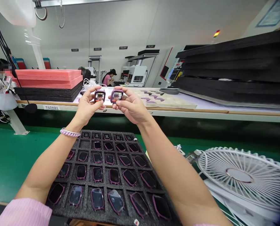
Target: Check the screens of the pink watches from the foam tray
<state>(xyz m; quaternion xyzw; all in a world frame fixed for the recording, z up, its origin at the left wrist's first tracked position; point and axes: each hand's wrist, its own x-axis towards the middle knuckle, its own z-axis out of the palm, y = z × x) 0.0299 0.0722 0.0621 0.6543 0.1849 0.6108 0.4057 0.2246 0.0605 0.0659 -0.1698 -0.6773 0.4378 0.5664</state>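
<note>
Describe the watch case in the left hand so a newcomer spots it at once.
Above the black foam tray of purple-rimmed watch cases, two raised hands each pinch one case. The left hand holds the left case of the pair. Unlike the right case in the right hand, it belongs to the arm wearing a lilac bracelet.

Purple-framed watch cases, dark screens. Black foam tray. Green desk. White fan. My bracelet: lilac.
</note>
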